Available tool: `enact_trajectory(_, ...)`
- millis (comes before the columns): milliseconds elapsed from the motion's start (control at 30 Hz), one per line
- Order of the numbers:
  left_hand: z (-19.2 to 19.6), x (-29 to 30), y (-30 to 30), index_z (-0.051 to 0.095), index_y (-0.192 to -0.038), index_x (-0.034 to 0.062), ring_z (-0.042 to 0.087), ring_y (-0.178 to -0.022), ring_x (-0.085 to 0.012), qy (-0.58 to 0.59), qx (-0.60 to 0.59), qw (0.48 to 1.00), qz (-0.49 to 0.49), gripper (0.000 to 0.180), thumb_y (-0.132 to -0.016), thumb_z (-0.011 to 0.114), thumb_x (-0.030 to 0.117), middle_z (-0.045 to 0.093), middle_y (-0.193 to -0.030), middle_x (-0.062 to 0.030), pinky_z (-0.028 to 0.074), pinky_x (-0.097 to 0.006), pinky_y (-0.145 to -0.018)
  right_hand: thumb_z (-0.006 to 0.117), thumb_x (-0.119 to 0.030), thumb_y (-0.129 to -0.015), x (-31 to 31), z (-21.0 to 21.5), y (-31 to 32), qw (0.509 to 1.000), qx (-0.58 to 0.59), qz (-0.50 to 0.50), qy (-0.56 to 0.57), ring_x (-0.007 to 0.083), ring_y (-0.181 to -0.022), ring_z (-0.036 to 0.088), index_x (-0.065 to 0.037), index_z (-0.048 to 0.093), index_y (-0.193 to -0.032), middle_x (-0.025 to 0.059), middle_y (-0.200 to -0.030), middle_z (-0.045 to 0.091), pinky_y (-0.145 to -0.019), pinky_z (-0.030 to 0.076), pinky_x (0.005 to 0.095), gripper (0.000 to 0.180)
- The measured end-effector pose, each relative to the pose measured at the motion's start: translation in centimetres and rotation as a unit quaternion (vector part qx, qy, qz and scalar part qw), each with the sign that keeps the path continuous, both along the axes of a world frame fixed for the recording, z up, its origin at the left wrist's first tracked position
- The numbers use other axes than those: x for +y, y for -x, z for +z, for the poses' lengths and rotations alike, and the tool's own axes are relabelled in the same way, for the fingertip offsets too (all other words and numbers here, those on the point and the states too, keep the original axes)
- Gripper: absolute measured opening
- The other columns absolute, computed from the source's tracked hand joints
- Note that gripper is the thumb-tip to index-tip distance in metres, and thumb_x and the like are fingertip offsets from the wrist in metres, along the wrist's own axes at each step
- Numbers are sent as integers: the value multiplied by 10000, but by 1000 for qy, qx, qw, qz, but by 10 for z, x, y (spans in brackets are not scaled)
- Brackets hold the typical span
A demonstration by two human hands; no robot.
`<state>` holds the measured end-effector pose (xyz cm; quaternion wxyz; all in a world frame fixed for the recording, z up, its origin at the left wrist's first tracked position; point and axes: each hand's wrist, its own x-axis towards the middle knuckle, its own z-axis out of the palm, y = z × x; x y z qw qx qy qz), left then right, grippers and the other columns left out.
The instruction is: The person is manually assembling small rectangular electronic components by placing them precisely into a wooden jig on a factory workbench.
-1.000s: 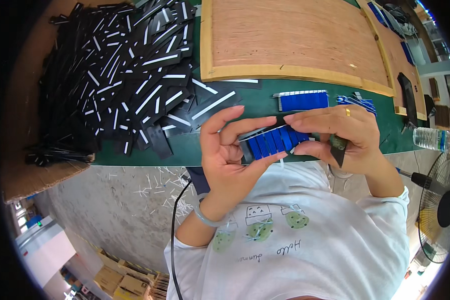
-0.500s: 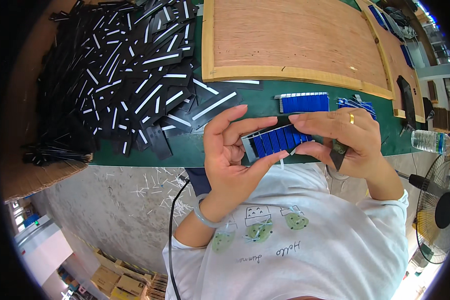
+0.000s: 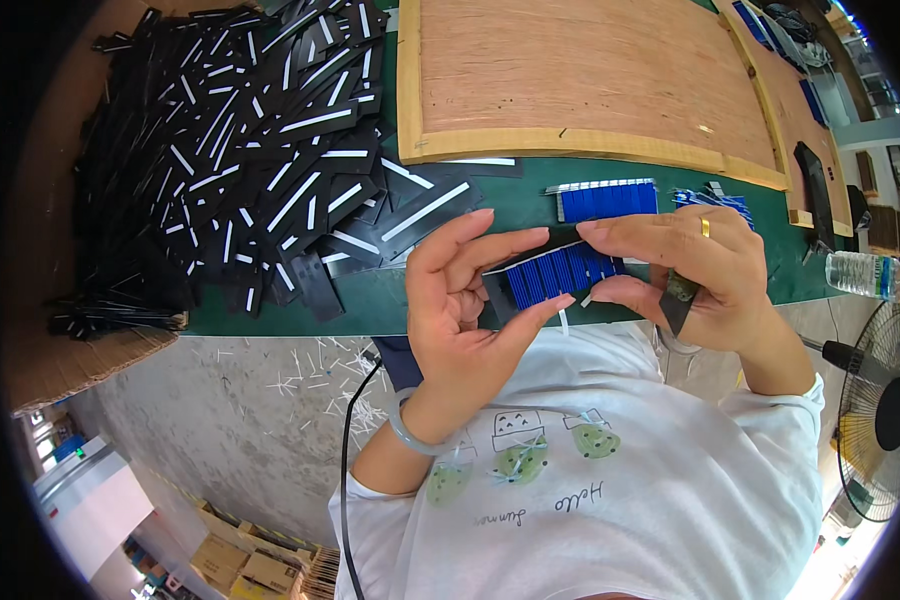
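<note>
Heap of black strips with white stripes (image 3: 240,170): piled on the far-left part of the green worktop (image 3: 370,300), spilling toward the centre; a few lie loose just beside the left hand.

Left hand (image 3: 465,300): raised above the worktop's near edge, fingers curled, thumb and fingertips pinching the left end of the blue strip bundle (image 3: 560,272). A pale bangle sits on the wrist.

Blue strip bundle: held between both hands, over the worktop edge, close to the chest. Compared with a second ago it sits slightly flatter and more squared between the fingers, which suggests the stack is being evened up.

Right hand (image 3: 690,270): fingers pressed along the bundle's top and right end, thumb beneath; a dark tool, possibly a cutter, is tucked in the palm.

Second blue bundle (image 3: 608,198): lying on the worktop just beyond the hands.

Wooden board (image 3: 570,80): framed, behind it.

Water bottle (image 3: 860,275) and standing fan (image 3: 885,410): far right, well apart.

White offcuts litter the floor (image 3: 220,420). Nothing blocks the hands.
</note>
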<state>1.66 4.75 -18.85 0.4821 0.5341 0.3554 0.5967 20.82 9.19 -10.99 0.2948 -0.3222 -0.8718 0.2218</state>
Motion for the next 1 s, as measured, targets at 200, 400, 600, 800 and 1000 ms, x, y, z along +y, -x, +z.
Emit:
enact_trajectory(200,1,0,-1,305,-1271,21,578,-1063,-215,13,-5,1000,-4,742,-684,747,-78,578,-1141,-180,481,-284,-873,770,-134,-647,-1,1,-1,1000,-7,-2,-7,218,-670,659,-39,662,-985,100,-908,686,-553,516,278,367)
enact_trajectory(400,4,0,-4,297,-1272,19,574,-1075,-233,21,-44,999,-23,757,-676,751,-84,578,-1122,-194,493,-310,-892,821,-172,-614,0,-7,0,999,27,1,-23,95,-478,519,-18,669,-975,95,-953,696,-457,403,205,421)
enact_trajectory(600,7,-1,-1,287,-1277,13,587,-1049,-252,41,-55,997,-40,813,-637,777,-90,578,-1097,-215,499,-338,-899,820,-169,-634,-1,-6,1,996,86,-3,7,91,-460,515,3,647,-1007,87,-926,701,-410,374,190,446)
enact_trajectory(800,8,0,-4,295,-1273,13,591,-1036,-257,36,-47,998,-32,830,-613,785,-101,578,-1090,-224,498,-348,-905,821,-160,-634,-2,-10,-4,995,81,8,-50,111,-465,518,6,645,-1003,86,-911,702,-400,350,195,441)
enact_trajectory(1000,6,-1,-4,313,-1269,18,598,-1006,-235,66,-4,998,18,835,-595,788,-110,595,-1072,-214,493,-313,-879,794,-167,-643,-7,5,-22,999,22,-37,-12,176,-514,561,-60,648,-1061,74,-826,682,-451,414,255,455)
